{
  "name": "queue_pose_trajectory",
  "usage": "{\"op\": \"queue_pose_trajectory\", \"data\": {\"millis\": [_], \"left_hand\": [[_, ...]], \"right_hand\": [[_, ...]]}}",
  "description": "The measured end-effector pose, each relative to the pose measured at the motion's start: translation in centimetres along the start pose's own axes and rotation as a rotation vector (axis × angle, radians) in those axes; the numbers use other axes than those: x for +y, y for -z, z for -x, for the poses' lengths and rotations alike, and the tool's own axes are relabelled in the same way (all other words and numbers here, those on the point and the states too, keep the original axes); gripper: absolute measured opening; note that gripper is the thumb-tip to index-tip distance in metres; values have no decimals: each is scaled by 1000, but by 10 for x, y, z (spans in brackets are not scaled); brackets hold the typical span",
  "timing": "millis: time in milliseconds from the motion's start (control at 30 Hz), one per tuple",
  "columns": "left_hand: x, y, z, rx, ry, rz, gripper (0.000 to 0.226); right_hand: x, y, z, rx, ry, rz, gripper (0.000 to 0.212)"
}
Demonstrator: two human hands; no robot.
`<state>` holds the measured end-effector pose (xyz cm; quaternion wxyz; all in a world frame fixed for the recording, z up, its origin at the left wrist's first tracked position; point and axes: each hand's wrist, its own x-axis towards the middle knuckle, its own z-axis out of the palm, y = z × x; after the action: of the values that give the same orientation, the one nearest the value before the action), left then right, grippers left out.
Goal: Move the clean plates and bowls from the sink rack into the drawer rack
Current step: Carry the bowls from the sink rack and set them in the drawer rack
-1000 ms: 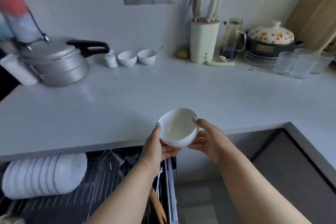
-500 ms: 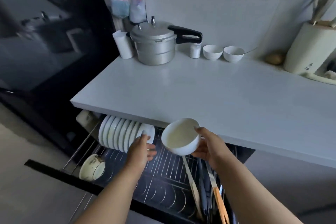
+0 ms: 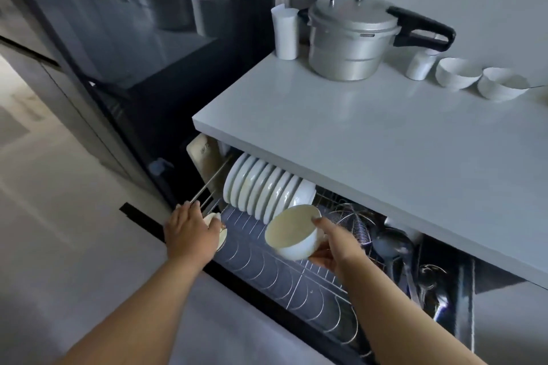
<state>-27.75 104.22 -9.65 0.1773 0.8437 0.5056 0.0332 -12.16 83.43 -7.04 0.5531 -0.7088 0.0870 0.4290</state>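
Note:
My right hand (image 3: 335,246) grips a white bowl (image 3: 292,231), tilted on its side, just above the wire drawer rack (image 3: 284,272) pulled out under the counter. A row of several white plates and bowls (image 3: 267,190) stands on edge at the back of the rack. My left hand (image 3: 189,231) rests over a small cream bowl (image 3: 221,231) at the rack's left front corner; whether its fingers curl round the bowl is hidden.
The white countertop (image 3: 385,142) overhangs the drawer. On it stand a pressure cooker (image 3: 353,38), a white cup (image 3: 286,32) and two small white bowls (image 3: 480,81). Ladles and a wire strainer (image 3: 353,219) lie in the drawer's right part. A dark glass door (image 3: 133,38) stands left.
My view has swung left and down to the drawer. My left hand let go of the white bowl and went to the rack's left front corner. My right hand lowered the bowl.

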Motion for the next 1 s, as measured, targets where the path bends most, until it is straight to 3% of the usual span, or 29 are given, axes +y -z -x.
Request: {"op": "queue_pose_trajectory", "data": {"millis": [200, 367, 867, 1000], "left_hand": [[-33, -5, -22, -123, -36, -220, 70], [-41, -9, -33, -98, -151, -332, 76], [-57, -17, -48, 9, -231, -188, 84], [-58, -17, -48, 5, -228, -190, 81]], "right_hand": [[20, -55, -38, 25, -61, 105, 46], [34, -97, -67, 45, -123, 195, 49], [57, -183, -126, 115, -207, 587, 72], [58, -203, -128, 159, -195, 582, 78]]}}
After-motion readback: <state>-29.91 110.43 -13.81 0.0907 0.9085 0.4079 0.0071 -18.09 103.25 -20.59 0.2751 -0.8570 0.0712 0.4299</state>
